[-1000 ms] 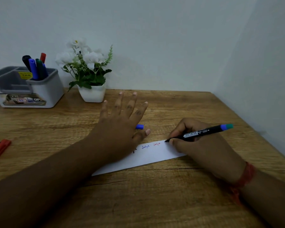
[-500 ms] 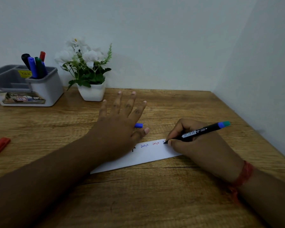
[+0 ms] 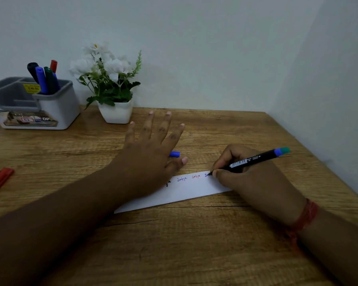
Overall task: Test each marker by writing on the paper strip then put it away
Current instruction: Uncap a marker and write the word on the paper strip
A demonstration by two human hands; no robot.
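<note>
— How far along was it?
— Midway: the right hand (image 3: pixel 254 178) gripped a marker (image 3: pixel 254 159), writing a third coloured word on the paper strip (image 3: pixel 186 190), pinned by the flat, open left hand (image 3: pixel 147 159).
— What remained?
— Markers (image 3: pixel 0 178) lying at the table's (image 3: pixel 194 244) left edge; several stood in the organizer (image 3: pixel 56 108).

Paper strip (image 3: pixel 186 191): "Satya" in blue, again in red. Organizer (image 3: pixel 56 112) label: "OP".

A white potted plant (image 3: pixel 114 93) stands on the wooden table (image 3: pixel 194 244) by the wall.

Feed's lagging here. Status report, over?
Right hand grips marker, tip on paper strip. Left hand flat, pinning strip. Blue cap beside it; nothing blocking.
</note>
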